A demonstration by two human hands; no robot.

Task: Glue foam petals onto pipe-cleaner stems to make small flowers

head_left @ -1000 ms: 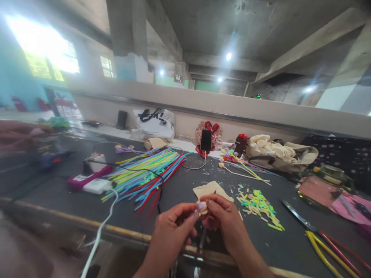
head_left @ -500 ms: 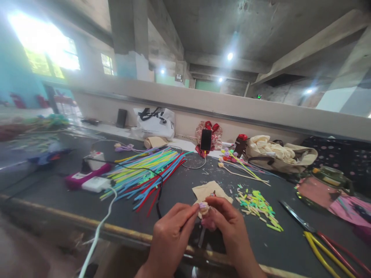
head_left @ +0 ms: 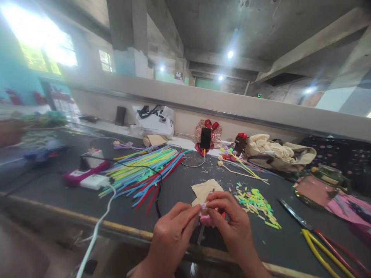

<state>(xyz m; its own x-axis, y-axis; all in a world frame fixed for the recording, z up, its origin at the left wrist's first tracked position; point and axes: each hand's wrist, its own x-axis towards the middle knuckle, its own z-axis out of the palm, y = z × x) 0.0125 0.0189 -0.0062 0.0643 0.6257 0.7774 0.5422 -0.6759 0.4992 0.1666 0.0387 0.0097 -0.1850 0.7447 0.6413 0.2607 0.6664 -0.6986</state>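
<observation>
Near the table's front edge, both hands meet at a small lilac and cream fuzzy piece (head_left: 203, 208), which looks like pipe cleaner. My left hand (head_left: 175, 227) pinches it from the left between thumb and forefinger. From the other side, my right hand (head_left: 230, 216) is closed on it, its fingertips covering much of the piece. Just below shows a pink fuzzy bit (head_left: 206, 220); whether it is joined to the piece I cannot tell. Behind the hands lies a beige sheet (head_left: 203, 190). Short cut pieces (head_left: 257, 204) in yellow, green and cream are scattered to the right.
Long coloured pipe cleaners (head_left: 147, 166) lie left of centre, crossed by a black cable. A purple power strip (head_left: 74, 177) sits farther left. On the right are large scissors (head_left: 308, 227) and a green-lidded jug (head_left: 319, 185). A phone (head_left: 205, 138) leans at the back.
The fingers have shifted slightly around the small piece, and my right fingertips now cover more of it. The pink bit beneath shows a little differently. The whole view has moved slightly.
</observation>
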